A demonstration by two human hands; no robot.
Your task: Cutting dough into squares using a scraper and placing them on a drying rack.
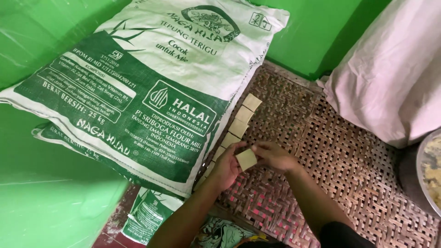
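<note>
pale square dough piece [246,159] held above the woven mat's [349,160] left edge, beside the printed sack [138,92]. left hand [227,166] and right hand [274,156] pinch it by opposite edges, both grips closed on it, wrists low. it looks light, soft, easily dented; edges suit holding. more squares in a row [241,119] along the sack.

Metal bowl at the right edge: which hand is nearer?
Right. The right hand lies between the held pale square and the metal bowl, though well apart from it; the left hand sits farther left, beside the flour sack.
</note>
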